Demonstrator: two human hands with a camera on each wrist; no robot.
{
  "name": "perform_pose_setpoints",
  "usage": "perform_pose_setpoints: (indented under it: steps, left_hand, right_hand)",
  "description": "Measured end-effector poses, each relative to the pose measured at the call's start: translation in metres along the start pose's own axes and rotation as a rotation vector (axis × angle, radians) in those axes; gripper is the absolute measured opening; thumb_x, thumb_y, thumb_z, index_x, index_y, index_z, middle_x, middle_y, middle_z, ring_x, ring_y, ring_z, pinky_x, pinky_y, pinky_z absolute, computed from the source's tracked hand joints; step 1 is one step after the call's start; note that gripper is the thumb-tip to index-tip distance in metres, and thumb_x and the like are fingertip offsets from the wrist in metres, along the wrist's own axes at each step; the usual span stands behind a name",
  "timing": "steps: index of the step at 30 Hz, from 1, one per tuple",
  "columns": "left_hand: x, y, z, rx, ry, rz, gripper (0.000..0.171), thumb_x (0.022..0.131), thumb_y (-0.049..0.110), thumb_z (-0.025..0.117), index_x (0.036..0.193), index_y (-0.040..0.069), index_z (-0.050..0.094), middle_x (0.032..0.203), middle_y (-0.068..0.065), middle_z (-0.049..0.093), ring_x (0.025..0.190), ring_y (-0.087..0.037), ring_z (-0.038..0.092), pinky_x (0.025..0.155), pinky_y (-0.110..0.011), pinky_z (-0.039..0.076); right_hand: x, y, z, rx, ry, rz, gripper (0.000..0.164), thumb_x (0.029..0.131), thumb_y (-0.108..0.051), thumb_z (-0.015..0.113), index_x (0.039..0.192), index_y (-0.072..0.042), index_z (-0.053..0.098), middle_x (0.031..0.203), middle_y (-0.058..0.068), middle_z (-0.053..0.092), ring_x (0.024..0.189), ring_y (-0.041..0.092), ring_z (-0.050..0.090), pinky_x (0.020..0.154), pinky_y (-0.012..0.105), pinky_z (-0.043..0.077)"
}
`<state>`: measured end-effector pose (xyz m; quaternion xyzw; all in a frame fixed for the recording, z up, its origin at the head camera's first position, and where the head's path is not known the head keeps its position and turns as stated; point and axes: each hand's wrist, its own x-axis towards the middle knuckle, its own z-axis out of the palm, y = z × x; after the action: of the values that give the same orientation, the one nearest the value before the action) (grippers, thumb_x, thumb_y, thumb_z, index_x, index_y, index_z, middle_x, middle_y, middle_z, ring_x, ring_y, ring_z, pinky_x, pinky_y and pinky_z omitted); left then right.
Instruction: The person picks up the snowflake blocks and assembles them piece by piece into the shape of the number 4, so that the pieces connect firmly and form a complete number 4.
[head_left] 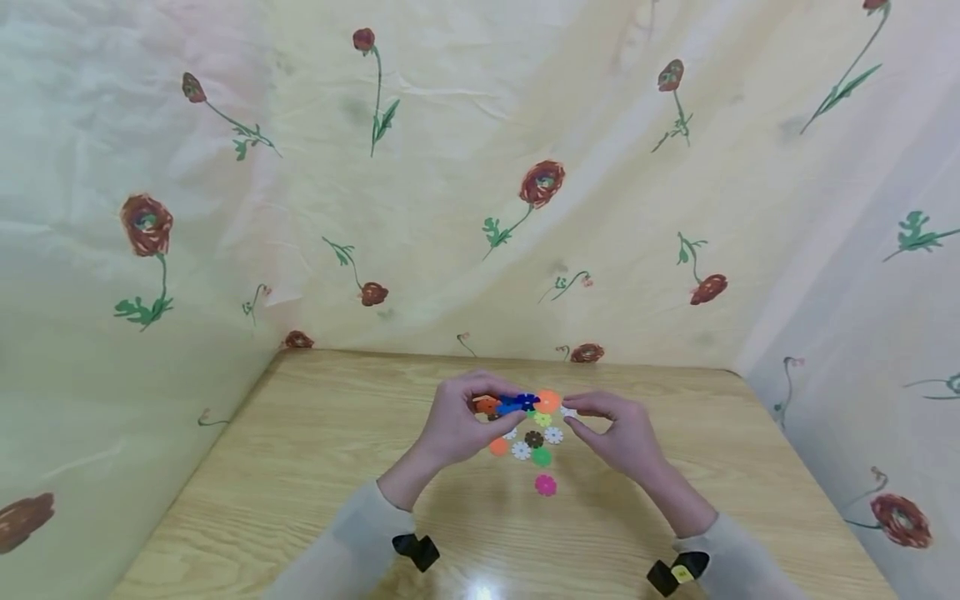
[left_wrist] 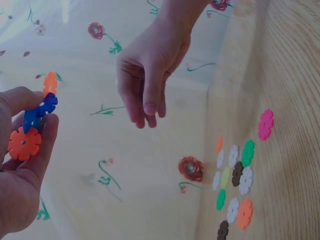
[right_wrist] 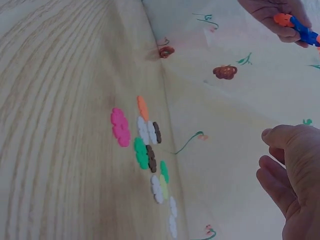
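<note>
My left hand (head_left: 457, 421) pinches a short chain of interlocking flower-shaped plastic discs, raised above the table. In the left wrist view a round orange disc (left_wrist: 24, 143) sits at the lower end, blue discs (left_wrist: 34, 119) come in the middle, and another orange disc (left_wrist: 50, 83) forms the upper end. Part of the chain is hidden behind the fingers. My right hand (head_left: 622, 433) hovers to the right of the chain, apart from it. Its fingers are loosely bent with nothing between them, as both wrist views show.
Loose flower discs lie on the wooden table (head_left: 315, 483) under the hands: a pink disc (head_left: 546, 485) nearest me, a green disc (head_left: 542, 457), a brown disc (head_left: 534, 439), an orange disc (head_left: 498, 447) and several white ones. Flower-printed cloth (head_left: 450, 208) surrounds the table's back and sides.
</note>
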<state>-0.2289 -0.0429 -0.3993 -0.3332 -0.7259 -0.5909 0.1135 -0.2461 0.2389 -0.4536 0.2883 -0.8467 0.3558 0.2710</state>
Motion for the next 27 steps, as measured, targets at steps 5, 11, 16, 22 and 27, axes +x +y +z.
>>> perform_pose_setpoints:
  steps: [5,11,16,22,27]
  left_hand:
    - [0.0,0.0,0.0,-0.008,-0.004,-0.003,0.019,0.088,0.005,0.086,0.107,0.005,0.083,0.11,-0.014,0.079,0.096,-0.017,0.077,0.08,-0.026,0.066]
    - [-0.001,-0.001,0.001,-0.022,-0.007,-0.004,0.019,0.088,0.006,0.086,0.107,0.005,0.083,0.109,-0.014,0.079,0.097,-0.017,0.075,0.08,-0.026,0.066]
    - [-0.001,-0.001,0.001,-0.029,-0.006,-0.009,0.019,0.088,0.005,0.086,0.107,0.004,0.083,0.109,-0.014,0.078,0.096,-0.017,0.075,0.079,-0.026,0.066]
    - [-0.002,0.001,0.001,-0.026,-0.015,-0.014,0.019,0.089,0.006,0.086,0.107,0.004,0.083,0.11,-0.014,0.078,0.097,-0.016,0.075,0.08,-0.026,0.066]
    - [-0.003,0.002,0.0,-0.012,-0.01,-0.007,0.018,0.089,0.006,0.086,0.106,0.004,0.082,0.109,-0.014,0.078,0.096,-0.017,0.076,0.08,-0.025,0.066]
  right_hand:
    - [-0.004,0.001,0.006,-0.022,-0.042,0.02,0.025,0.081,0.002,0.089,0.104,-0.009,0.083,0.105,0.006,0.083,0.09,0.025,0.081,0.081,0.028,0.066]
    - [-0.01,0.004,0.013,-0.01,-0.077,0.045,0.024,0.082,0.002,0.088,0.103,-0.007,0.083,0.102,0.005,0.083,0.09,0.023,0.08,0.079,0.038,0.068]
    - [-0.015,0.006,0.018,0.027,-0.116,0.058,0.024,0.083,0.003,0.087,0.105,-0.005,0.082,0.101,0.005,0.082,0.092,0.023,0.08,0.08,0.039,0.067]
    - [-0.021,0.005,0.021,0.039,-0.163,0.091,0.024,0.084,0.003,0.086,0.106,-0.006,0.082,0.103,0.005,0.083,0.093,0.025,0.079,0.08,0.041,0.067]
    - [-0.024,0.003,0.023,0.037,-0.192,0.107,0.024,0.084,0.002,0.086,0.106,-0.007,0.082,0.104,0.003,0.083,0.094,0.021,0.08,0.081,0.04,0.068]
